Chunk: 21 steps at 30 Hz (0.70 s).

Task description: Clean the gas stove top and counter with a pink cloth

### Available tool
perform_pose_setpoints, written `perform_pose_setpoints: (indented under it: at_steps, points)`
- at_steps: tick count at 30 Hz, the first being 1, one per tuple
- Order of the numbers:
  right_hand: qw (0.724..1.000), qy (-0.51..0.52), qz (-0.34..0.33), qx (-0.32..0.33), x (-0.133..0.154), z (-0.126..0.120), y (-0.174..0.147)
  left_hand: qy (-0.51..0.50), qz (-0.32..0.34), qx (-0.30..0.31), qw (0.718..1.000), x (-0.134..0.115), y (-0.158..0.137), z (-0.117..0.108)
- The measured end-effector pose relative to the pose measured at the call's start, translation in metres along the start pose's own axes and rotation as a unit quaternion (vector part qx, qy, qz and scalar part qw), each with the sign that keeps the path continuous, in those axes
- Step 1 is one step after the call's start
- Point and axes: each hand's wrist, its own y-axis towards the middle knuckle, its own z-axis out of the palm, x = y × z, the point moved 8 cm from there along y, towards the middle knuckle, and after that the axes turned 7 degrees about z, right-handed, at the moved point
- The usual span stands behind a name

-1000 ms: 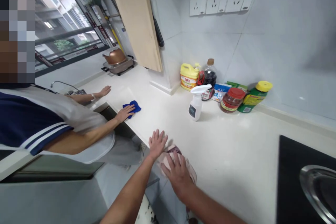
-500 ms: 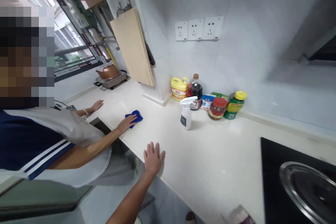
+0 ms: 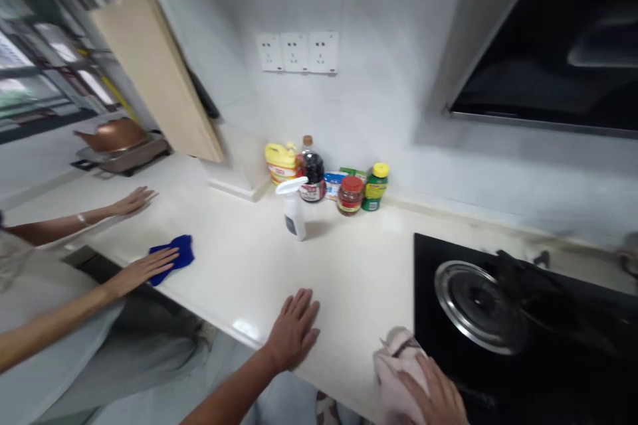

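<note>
My left hand (image 3: 294, 331) lies flat on the white countertop (image 3: 239, 239) near its front edge, fingers stretched out, holding nothing. At the lower right, my right hand (image 3: 434, 393) is closed over a pale pink cloth (image 3: 399, 372), which rests on the counter beside the black cooktop (image 3: 423, 292). Some of the cloth is hidden under the hand. A white spray bottle (image 3: 294, 216) stands upright on the counter, farther back than my left hand and apart from it.
On the left, a co-worker's hand (image 3: 144, 269) presses a blue cloth (image 3: 182, 250); their other hand (image 3: 133, 202) lies flat. Along the wall stand a yellow jug (image 3: 280, 161), a dark bottle (image 3: 312, 176), a red-lidded jar (image 3: 350, 196) and a green bottle (image 3: 375, 189). A range hood (image 3: 548, 80) hangs at right.
The view has turned right, showing more of the cooktop and hood. My right hand and the pink cloth have come further into view. My left hand stays flat on the counter.
</note>
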Motion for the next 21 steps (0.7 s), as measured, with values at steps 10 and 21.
perform_pose_setpoints:
  at_steps: [10, 21]
  points:
    - [0.994, -0.017, 0.095, 0.042, -0.01, 0.008, 0.09, 0.077, 0.063, -0.075, 0.992, 0.006, 0.009, -0.002]
    - [0.979, -0.054, 0.174, 0.096, -0.128, 0.037, 0.303, 0.151, 0.128, -0.114, 0.974, 0.001, 0.018, -0.014]
